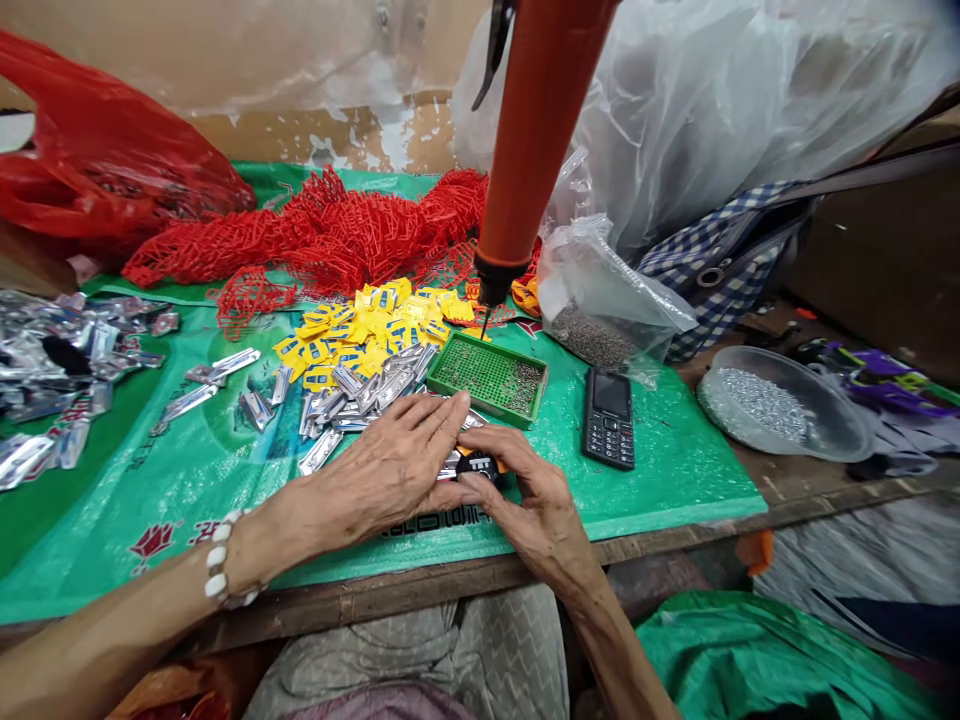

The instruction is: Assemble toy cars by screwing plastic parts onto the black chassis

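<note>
- The black piece (478, 464) sits between the two hands, to the right of the left palm and to the left of the right palm, just short of the left fingertips.
- Right hand (544, 500): curled, thumb and forefinger closed around the black piece; this hand has the surer contact.
- Left hand (382, 465): back upward, fingers straight and together, laid across from the left, its tips reaching past the piece. Its palm side is hidden, so I cannot tell whether it grips anything.
- Long axis: only a rounded dark face with a white mark shows, with silver to its left and orange to its right. The piece seems to run crosswise from one hand to the other, though the fingers cover too much to be sure.
- Tray (472, 365): just beyond the left fingertips, holding small dark screws, mostly at its right end.
- Driver (536, 140): hangs beyond both hands, bit pointing down, near the tray's far side.
- Silver packets (390, 380): heaped just beyond the left hand's knuckles, with the yellow packets (367, 330) behind them, farther from the hands.
- Phone (609, 420): beyond the right hand and to its right, apart from it.
- Screw bag (592, 335): behind the phone, well away from both hands.
</note>
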Demonstrator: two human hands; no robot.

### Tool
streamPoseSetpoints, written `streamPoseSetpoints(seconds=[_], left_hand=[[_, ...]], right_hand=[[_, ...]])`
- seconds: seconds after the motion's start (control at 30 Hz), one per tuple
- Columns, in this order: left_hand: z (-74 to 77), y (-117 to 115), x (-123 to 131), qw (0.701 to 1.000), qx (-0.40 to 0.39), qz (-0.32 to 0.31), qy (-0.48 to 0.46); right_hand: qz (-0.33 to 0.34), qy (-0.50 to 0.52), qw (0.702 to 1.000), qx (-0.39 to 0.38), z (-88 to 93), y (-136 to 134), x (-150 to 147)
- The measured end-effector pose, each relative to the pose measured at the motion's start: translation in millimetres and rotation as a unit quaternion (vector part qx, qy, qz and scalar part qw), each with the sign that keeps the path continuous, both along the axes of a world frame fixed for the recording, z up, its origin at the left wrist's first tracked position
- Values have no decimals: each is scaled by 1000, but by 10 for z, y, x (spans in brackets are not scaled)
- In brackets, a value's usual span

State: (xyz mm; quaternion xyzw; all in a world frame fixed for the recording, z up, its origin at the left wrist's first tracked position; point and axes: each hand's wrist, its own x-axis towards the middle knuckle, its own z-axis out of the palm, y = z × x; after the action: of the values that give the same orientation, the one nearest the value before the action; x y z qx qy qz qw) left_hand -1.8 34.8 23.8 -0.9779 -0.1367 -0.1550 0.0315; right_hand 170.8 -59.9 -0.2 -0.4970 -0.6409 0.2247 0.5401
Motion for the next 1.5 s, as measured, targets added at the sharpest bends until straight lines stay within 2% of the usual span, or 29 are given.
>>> streamPoseSetpoints(seconds=[0.23, 0.37, 0.5, 0.73, 0.93, 1.03, 1.13, 1.27, 1.43, 1.5], left_hand=[[73, -6, -16, 1000, -13, -9, 3], [68, 5, -19, 996, -77, -30, -34], [85, -1, -32, 986, -112, -9, -119], [153, -112, -134, 969, -166, 38, -180], [182, -115, -240, 961, -189, 26, -202], [185, -108, -260, 970, -143, 7, -197], [177, -116, -269, 979, -86, 16, -186], [178, -124, -277, 980, -83, 13, -180], [174, -132, -297, 987, -3, -22, -157], [178, -140, -313, 988, -10, -25, -150]], right_hand=[[7, 3, 1000, -19, 12, -8, -5], [10, 17, 1000, -18, 19, -16, -13], [6, 28, 999, -18, 27, -18, -11], [4, 36, 999, -27, 22, -16, -12], [12, 29, 999, -27, 28, -20, -24], [13, 34, 999, -27, 13, -19, -23], [15, 34, 999, -19, -2, -15, -22], [10, 34, 999, -14, -1, -15, -24], [9, 31, 999, -6, 3, -9, -33], [10, 29, 1000, -3, -1, -6, -34]])
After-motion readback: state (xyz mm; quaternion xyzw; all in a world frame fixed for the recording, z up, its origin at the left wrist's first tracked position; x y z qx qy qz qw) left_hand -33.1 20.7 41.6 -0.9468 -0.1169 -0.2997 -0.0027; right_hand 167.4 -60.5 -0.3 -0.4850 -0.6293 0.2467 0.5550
